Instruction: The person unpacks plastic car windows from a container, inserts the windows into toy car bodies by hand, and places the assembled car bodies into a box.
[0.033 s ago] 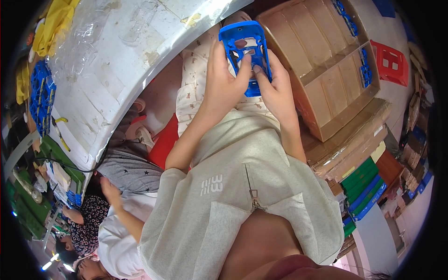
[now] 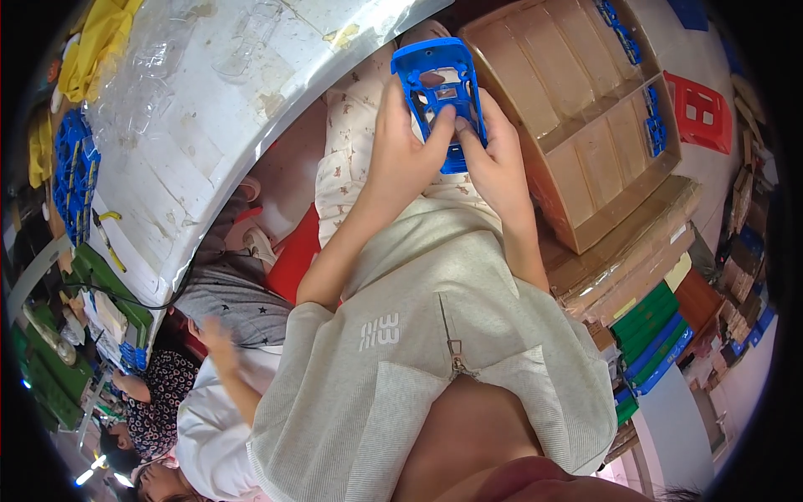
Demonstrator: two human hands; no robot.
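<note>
Above my lap I hold a hollow blue plastic shell [image 2: 435, 55], shaped like a toy car body, with cut-out openings and its inside facing me. My left hand [image 2: 403, 144] grips its left side, fingers behind and thumb reaching into the lower middle. On the other side my right hand [image 2: 495, 155] closes round the right edge, its thumb bent inward beside the left thumb. Both thumb tips press near the same spot inside the shell. Whether a small part lies under them is hidden.
On my left is a white worktable [image 2: 209, 109] with clear plastic bags [image 2: 138, 79], blue plastic parts [image 2: 75, 171] and yellow-handled pliers [image 2: 110, 238]. At right stands a cardboard box [image 2: 577, 125] holding blue parts [image 2: 657, 121], near a red stool [image 2: 701, 113]. A co-worker's hand [image 2: 216, 341] is lower left.
My left thumb has shifted slightly down and right inside the shell, toward my right thumb. The co-worker's hand has moved to the right and looks blurred.
</note>
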